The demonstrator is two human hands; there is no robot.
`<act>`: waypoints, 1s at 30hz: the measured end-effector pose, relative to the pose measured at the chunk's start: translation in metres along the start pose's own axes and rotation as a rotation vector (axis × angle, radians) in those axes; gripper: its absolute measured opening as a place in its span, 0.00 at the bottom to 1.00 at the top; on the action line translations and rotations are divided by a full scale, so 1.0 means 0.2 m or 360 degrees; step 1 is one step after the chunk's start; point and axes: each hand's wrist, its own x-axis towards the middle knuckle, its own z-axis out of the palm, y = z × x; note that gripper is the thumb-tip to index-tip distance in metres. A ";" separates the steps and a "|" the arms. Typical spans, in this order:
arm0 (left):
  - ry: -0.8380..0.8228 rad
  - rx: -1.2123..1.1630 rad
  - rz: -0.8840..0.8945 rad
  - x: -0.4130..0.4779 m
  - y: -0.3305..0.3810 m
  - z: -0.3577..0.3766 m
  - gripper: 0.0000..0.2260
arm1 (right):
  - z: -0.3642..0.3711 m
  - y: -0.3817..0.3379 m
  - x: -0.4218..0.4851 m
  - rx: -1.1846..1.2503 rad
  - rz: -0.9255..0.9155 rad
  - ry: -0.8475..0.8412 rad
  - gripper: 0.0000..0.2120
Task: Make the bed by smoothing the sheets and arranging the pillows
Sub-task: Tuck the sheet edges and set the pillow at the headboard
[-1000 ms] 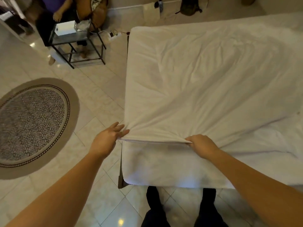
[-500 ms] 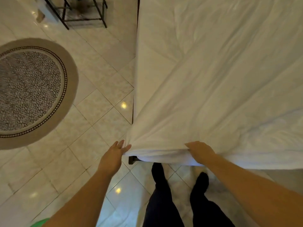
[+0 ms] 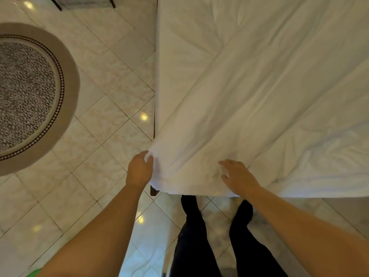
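Shiny pale floor tiles (image 3: 111,100) fill the left side of what I see through the head camera, with little spots of light on them. At 9 o'clock a round rug (image 3: 30,96) lies on the tiles. It is grey and speckled in the middle, with a tan band round the edge. Right at the top, at 11 o'clock, I can see the dark bottom part of a small table (image 3: 83,2). From 12 o'clock round to 4 o'clock a big white sheet (image 3: 259,86) is spread out, with long creases running slantwise across it. Its near corner hangs down close to 6 o'clock, and a dark bit of the bed frame (image 3: 153,191) pokes out just under that corner. The left hand (image 3: 139,169) is at the corner, at about 7 o'clock. Its fingers and thumb are curled round a small bunch of the sheet and pinch it. The right hand (image 3: 237,176) is at about 5 o'clock, a little way along the near edge. It lies flat on top of the sheet with its fingers (image 3: 225,162) spread out, and it holds nothing. Below the hands, at 6 o'clock, two legs in dark trousers (image 3: 191,236) stand on the tiles, close to the bed frame. A tiny bit of something green (image 3: 34,273) shows at 7 o'clock at the bottom edge, too small for me to tell what it is.
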 end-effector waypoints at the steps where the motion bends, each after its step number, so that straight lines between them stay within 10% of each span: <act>1: -0.0011 -0.0038 -0.0019 0.06 0.03 0.01 0.21 | 0.00 -0.01 0.02 0.0009 0.0004 0.0012 0.27; 11: 0.0090 -0.0389 0.0103 0.66 0.43 0.11 0.12 | 0.19 0.08 0.25 0.0043 0.0145 -0.0004 0.34; 27: -0.0631 -0.0268 0.0174 0.85 0.72 0.29 0.06 | 0.28 0.16 0.34 0.0122 0.0221 -0.0094 0.37; 30: -0.0285 -0.0238 0.0241 0.86 0.74 0.21 0.06 | 0.27 0.16 0.32 0.0128 0.0234 -0.0117 0.37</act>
